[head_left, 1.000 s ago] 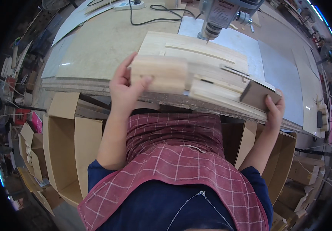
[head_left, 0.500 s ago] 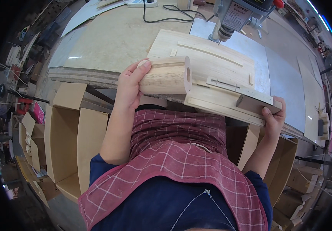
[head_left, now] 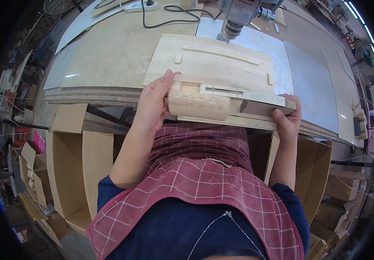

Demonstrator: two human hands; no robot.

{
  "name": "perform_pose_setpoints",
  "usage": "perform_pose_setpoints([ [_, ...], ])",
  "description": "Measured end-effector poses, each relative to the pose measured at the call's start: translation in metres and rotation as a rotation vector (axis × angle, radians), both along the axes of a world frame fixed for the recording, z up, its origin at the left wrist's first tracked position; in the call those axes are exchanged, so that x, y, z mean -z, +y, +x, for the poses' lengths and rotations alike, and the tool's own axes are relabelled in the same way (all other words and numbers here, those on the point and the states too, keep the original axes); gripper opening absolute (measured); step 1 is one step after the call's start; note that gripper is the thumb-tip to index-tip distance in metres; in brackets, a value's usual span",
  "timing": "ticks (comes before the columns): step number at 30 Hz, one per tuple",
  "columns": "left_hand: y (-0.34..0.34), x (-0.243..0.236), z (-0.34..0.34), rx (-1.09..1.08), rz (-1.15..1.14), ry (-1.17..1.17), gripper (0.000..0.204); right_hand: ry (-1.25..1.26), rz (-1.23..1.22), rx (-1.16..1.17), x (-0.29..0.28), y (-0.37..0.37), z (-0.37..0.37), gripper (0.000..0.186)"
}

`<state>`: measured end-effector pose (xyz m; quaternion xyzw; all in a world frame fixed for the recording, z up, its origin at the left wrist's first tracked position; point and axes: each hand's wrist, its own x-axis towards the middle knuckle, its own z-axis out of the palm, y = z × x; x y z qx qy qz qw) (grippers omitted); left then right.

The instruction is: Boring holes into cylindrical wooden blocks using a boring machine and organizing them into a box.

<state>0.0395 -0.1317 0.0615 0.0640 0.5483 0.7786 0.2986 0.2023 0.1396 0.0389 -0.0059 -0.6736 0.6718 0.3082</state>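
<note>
My left hand (head_left: 153, 103) is closed on the left end of a pale, rounded wooden block (head_left: 199, 105), which lies on its side near the table's front edge. Its hollow end, seen earlier, is turned out of sight. My right hand (head_left: 288, 116) grips the right end of a wooden jig (head_left: 263, 108) topped by a slotted metal strip (head_left: 244, 92). The strip's left end lies over the block's upper side, and the jig's body meets the block's right end. Whether they are fitted together I cannot tell. Beneath and in front shows the edge of a light board (head_left: 204, 119).
Behind my hands lies a flat wooden panel (head_left: 219, 65) with thin strips fixed on it. A drill press (head_left: 234, 21) stands beyond it. A black cable (head_left: 174, 18) runs across the table. Open cardboard boxes (head_left: 69, 169) stand below on both sides.
The wooden block and the jig have come together; the strip's end now overlaps the block. The block has turned, so its hollow end no longer shows. The whole view has shifted slightly.
</note>
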Motion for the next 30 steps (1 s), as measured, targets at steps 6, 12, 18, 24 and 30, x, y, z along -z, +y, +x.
perform_pose_setpoints([
  [6,0.019,-0.004,0.013,0.06,0.074,-0.02,0.043,0.0,-0.02,-0.001,0.005,-0.011,-0.011,0.037],
  [12,0.038,-0.006,0.004,0.107,0.018,0.157,0.046,-0.022,0.087,0.1,0.01,-0.008,-0.027,0.036],
  [18,0.066,0.03,-0.03,0.199,-0.065,0.39,0.072,-0.287,0.16,0.286,0.039,0.014,-0.055,0.041],
  [24,0.088,0.048,-0.044,0.083,-0.281,0.66,0.078,-0.362,0.519,0.507,0.05,0.036,-0.075,0.05],
  [30,0.109,0.06,-0.048,-0.101,-0.417,0.823,0.072,-0.471,0.453,0.56,0.028,0.037,-0.098,0.046],
])
